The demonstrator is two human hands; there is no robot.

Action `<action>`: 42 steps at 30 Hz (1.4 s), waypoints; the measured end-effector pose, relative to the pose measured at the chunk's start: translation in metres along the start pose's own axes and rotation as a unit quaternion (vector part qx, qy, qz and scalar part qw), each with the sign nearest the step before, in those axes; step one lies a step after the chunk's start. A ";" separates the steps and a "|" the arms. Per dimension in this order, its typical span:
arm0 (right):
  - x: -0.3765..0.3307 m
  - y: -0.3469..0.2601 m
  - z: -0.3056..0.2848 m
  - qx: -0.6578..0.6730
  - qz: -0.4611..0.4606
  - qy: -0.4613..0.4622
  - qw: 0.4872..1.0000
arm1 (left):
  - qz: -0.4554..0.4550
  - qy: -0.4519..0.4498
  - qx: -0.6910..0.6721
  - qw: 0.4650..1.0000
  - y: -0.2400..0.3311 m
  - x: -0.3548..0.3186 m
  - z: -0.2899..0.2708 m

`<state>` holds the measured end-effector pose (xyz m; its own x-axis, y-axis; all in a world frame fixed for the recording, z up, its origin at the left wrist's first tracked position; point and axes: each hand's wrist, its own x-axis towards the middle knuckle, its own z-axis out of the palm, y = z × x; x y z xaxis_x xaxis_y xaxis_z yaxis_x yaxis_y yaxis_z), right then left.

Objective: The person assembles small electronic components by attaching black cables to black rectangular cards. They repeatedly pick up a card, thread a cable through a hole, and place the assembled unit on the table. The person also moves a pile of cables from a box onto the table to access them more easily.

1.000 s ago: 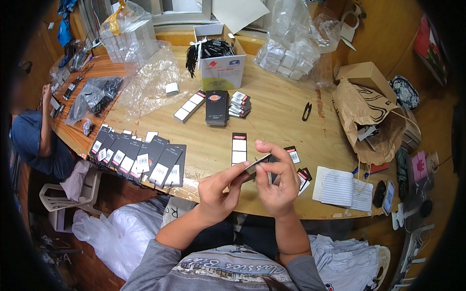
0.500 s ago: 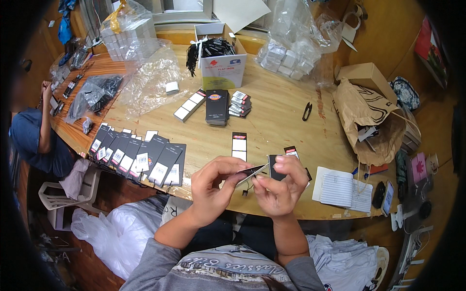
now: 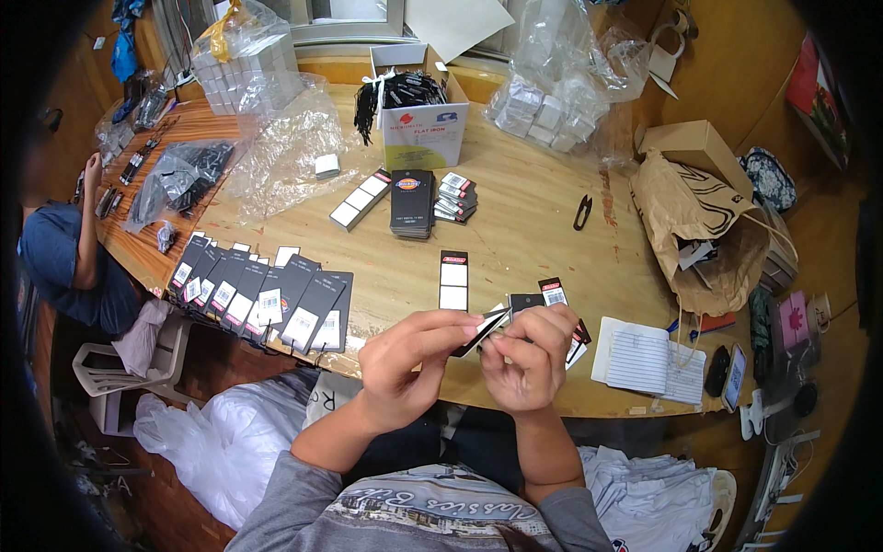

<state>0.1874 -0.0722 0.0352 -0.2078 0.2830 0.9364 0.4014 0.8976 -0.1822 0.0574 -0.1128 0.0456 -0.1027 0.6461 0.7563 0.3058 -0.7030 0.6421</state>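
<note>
Near the table's front edge, my left hand (image 3: 405, 363) pinches black-and-white hang tags (image 3: 484, 331), held tilted between both hands. Close beside it, my right hand (image 3: 529, 363) has its fingertips pressed together at the right end of these tags. A black tag (image 3: 524, 301) shows just above the right fingers; whether they hold it I cannot tell. On the table ahead lies a single tag with white panels (image 3: 453, 281). Small barcode tags (image 3: 552, 292) lie beyond my right hand, partly covered by it.
At left, several finished-looking black tags (image 3: 267, 299) overlap in a row. Farther back stand a black tag stack (image 3: 411, 204), barcode tags (image 3: 454, 198) and a box of black strings (image 3: 423, 143). Snips (image 3: 582, 212), a notebook (image 3: 639, 359) and a paper bag (image 3: 694, 230) are rightward. Another person (image 3: 60, 248) sits left.
The tags between my hands have turned to a steeper tilt. My right fingers have closed in on them, and more of the barcode tags by my right hand now shows.
</note>
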 end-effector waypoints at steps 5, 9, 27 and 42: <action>0.000 0.002 0.005 0.066 0.033 0.006 0.997 | 0.047 -0.017 0.059 0.997 -0.001 0.000 -0.002; 0.000 0.005 0.005 0.102 0.058 -0.001 0.993 | 0.023 -0.080 0.033 0.996 -0.002 0.006 -0.009; 0.005 0.001 0.002 0.149 0.179 -0.179 0.956 | -0.194 0.038 -0.249 0.948 -0.022 -0.008 0.001; -0.010 0.016 -0.032 0.525 0.487 -0.145 0.683 | -0.259 0.127 -0.463 0.838 -0.020 0.004 -0.023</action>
<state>0.2246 -0.0716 0.0331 -0.5276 0.8367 0.1470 -0.3542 -0.0594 -0.9333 0.0291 -0.1030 0.0383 -0.2281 0.9347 0.2725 -0.6952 -0.3523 0.6265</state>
